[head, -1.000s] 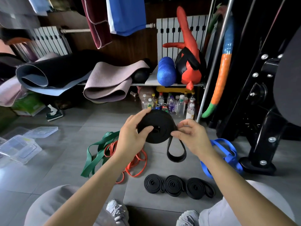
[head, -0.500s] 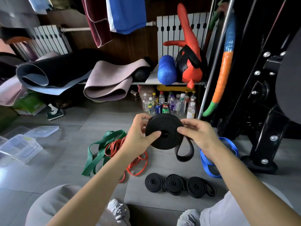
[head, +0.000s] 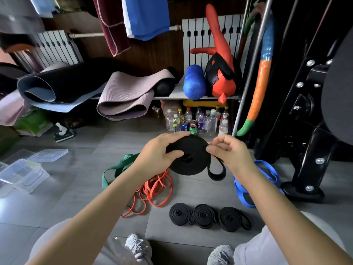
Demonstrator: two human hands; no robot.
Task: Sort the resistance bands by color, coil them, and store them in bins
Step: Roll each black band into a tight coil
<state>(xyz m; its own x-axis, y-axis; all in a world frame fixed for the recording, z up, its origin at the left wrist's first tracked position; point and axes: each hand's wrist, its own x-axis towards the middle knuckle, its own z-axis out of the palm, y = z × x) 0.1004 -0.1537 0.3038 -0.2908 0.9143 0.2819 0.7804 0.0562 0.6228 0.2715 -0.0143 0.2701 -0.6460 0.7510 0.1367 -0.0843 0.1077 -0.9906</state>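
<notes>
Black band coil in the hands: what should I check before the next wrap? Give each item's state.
1. Left hand grips the wide black rubber band coil: ok.
2. Right hand pinches the band at the coil's edge: ok.
3. Tail wound in: not ok; a loose black loop hangs below the coil.
4. Three finished black coils lie in a row on the grey floor tiles: ok.
5. Clear plastic bins at the left ready to fill: cannot tell.
6. Other colours coiled: not ok; green band, orange bands, blue band lie loose.
</notes>
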